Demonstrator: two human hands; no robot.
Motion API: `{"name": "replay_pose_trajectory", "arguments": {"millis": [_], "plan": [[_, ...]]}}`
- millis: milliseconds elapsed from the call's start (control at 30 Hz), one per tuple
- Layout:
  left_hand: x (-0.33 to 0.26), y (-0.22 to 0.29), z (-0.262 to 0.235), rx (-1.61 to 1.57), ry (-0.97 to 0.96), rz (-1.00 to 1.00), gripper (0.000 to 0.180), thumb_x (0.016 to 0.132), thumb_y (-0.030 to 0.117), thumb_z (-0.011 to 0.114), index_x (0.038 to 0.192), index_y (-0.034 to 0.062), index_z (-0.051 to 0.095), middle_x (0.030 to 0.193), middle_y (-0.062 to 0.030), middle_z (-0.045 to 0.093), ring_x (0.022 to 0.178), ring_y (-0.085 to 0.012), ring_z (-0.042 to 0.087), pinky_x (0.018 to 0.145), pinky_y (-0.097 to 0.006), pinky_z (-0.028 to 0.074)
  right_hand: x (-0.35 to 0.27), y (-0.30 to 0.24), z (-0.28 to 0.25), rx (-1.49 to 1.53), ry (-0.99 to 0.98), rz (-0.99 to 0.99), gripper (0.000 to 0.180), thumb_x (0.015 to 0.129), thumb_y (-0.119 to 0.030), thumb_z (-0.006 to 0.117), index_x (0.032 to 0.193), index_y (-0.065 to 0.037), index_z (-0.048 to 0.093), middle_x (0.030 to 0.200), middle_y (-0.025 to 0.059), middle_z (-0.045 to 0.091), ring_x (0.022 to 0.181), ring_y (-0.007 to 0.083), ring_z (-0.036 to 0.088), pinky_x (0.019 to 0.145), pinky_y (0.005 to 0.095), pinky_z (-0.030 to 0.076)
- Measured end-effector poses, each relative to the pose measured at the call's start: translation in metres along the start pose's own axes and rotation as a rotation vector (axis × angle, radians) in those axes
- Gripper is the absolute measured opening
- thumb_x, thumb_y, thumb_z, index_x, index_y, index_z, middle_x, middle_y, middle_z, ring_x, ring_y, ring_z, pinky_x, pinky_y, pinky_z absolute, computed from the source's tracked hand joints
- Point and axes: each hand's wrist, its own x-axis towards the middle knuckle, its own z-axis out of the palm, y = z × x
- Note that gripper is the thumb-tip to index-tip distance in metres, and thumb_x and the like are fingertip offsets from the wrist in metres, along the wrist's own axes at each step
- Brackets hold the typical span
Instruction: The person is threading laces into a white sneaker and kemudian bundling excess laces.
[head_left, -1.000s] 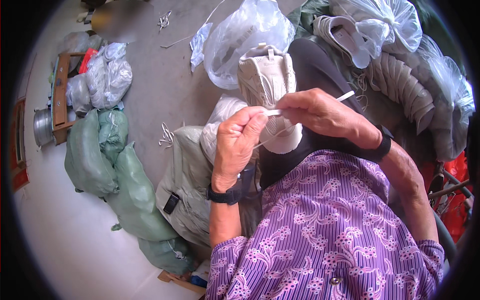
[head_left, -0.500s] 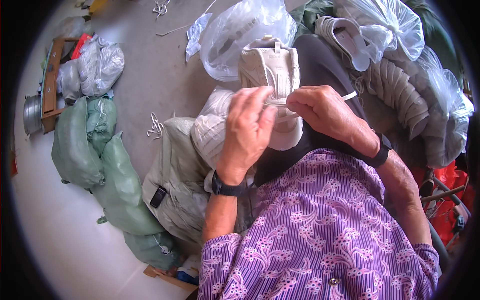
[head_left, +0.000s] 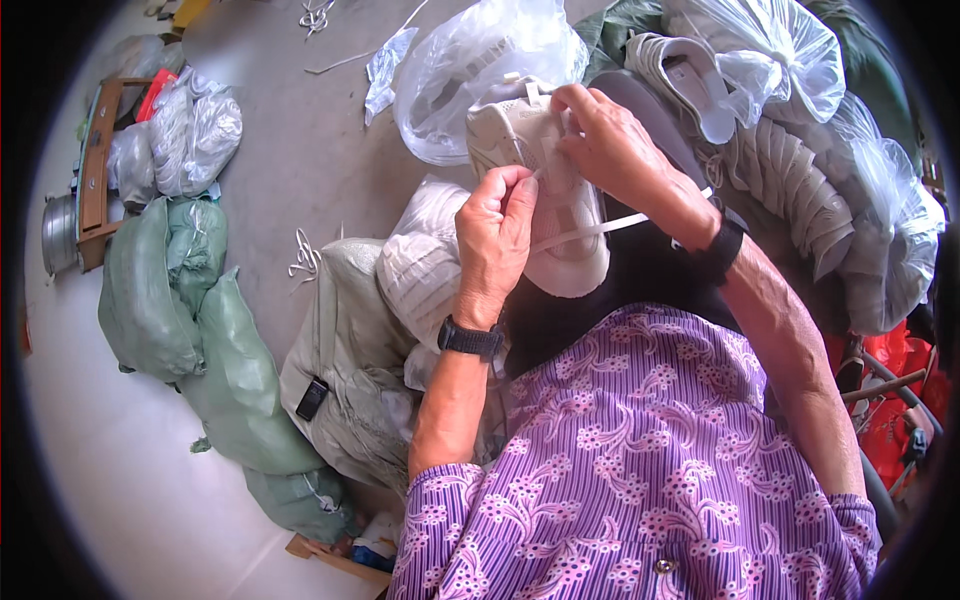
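Observation:
A pale beige sneaker (head_left: 568, 255) lies on my dark-trousered thigh, toe toward me and heel away. My left hand (head_left: 495, 225) is closed in a pinch at the left eyelet edge, apparently on a shoelace tip. The flat white shoelace (head_left: 590, 231) stretches across the front of the upper and passes behind my right wrist. Bent over the right side of the shoe opening, my right hand (head_left: 632, 150) grips the upper between thumb and fingers. Its fingertips are partly hidden against the shoe.
Stacked beige shoe uppers (head_left: 785, 185) and a clear plastic bag (head_left: 790, 50) lie at the right. Another clear bag (head_left: 480, 75) rests beyond the shoe. Green sacks (head_left: 240, 370) line the left, and a pale sack (head_left: 350, 350) sits beside my left arm.
My right hand has moved away from me, from the lace by the toe up to the shoe opening. My left hand has closed into a pinch. The shoe tilts slightly left.

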Motion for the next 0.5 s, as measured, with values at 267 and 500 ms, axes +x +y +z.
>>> {"name": "replay_pose_trajectory", "arguments": {"millis": [267,500], "plan": [[-0.01,0.01,0.011,-0.122,0.054,-0.044,0.014,0.089,0.014,0.064,0.095,0.001,0.065,0.078,0.0038,0.059,0.07,-0.0036,0.048,0.065,-0.019,0.042,-0.009,-0.002,-0.012,-0.06,0.036,-0.033,0.03,0.077,-0.001,0.055,0.106,0.0,0.051,0.09,0.023,0.058,0.089,0.041,0.058,0.076,0.044,0.046],[-0.017,0.008,0.012,-0.043,0.09,-0.057,0.012,0.085,0.01,0.068,0.091,0.0,0.066,0.073,0.0059,0.058,0.064,-0.0007,0.047,0.057,-0.017,0.04,-0.043,-0.007,-0.037,0.031,-0.073,-0.01,0.027,0.077,-0.004,0.057,0.104,0.0,0.054,0.09,0.0177,0.056,0.084,0.0367,0.057,0.073,0.0414,0.046]]}}
